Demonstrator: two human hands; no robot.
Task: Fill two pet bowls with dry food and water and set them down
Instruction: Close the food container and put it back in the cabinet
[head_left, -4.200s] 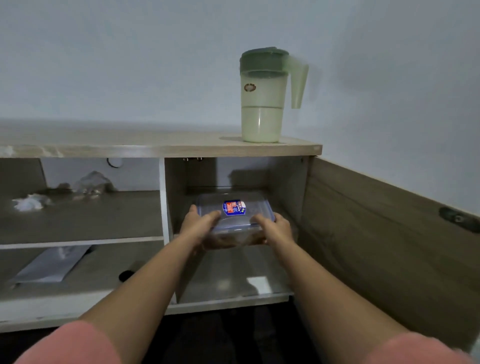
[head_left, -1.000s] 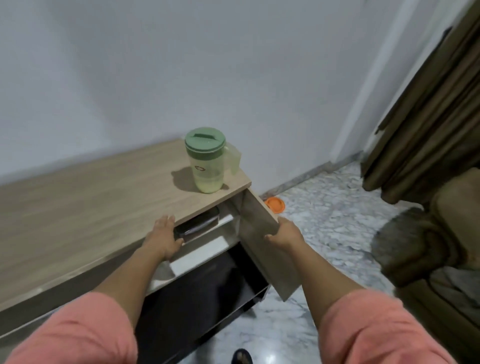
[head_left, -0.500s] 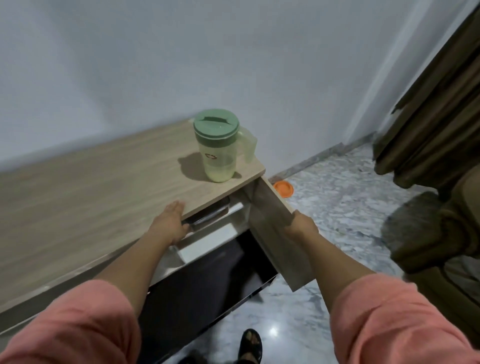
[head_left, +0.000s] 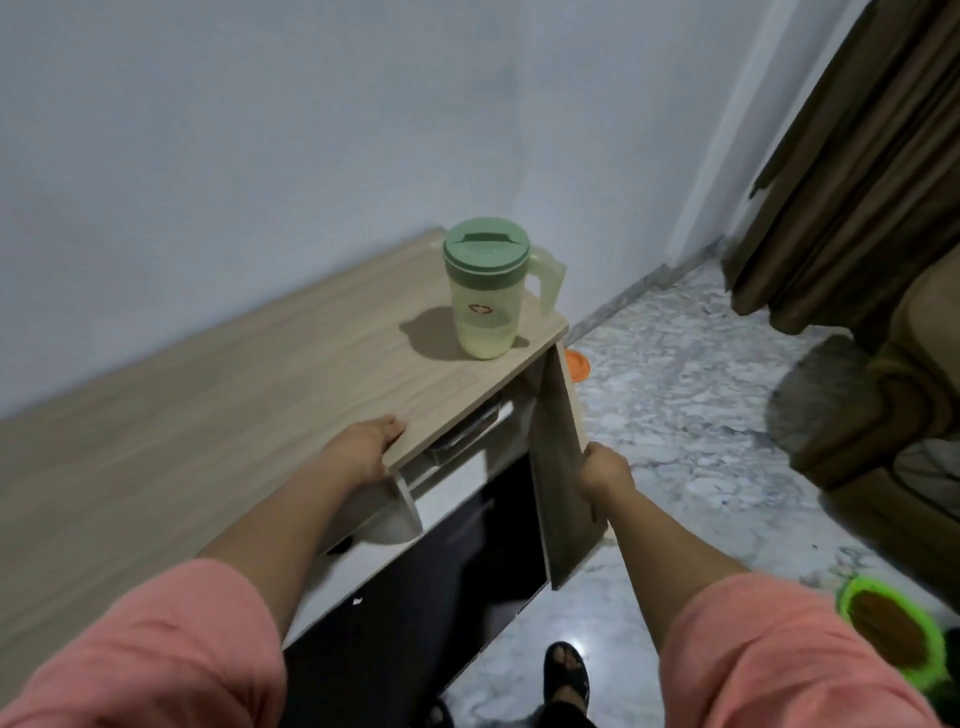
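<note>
Gripping the cabinet door (head_left: 558, 457) edge, the right hand (head_left: 605, 475) holds; the left hand (head_left: 363, 449) rests flat on the table (head_left: 218, 395). The jug (head_left: 485, 291) looks heavy with liquid and smooth; take its handle.

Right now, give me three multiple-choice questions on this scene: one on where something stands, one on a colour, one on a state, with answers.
1. Where does the jug stand?
A. on the floor
B. on the cabinet top, near its right end
C. inside the cabinet

2. What colour is the jug's lid?
A. green
B. orange
C. white

3. What state is the cabinet door in?
A. fully closed
B. removed
C. open, held by the right hand

Answers: B, the jug sits by the top's right corner; A, the lid is green; C, the door stands out from the cabinet with the right hand gripping its edge, while the left hand rests on the top's front edge.
</note>
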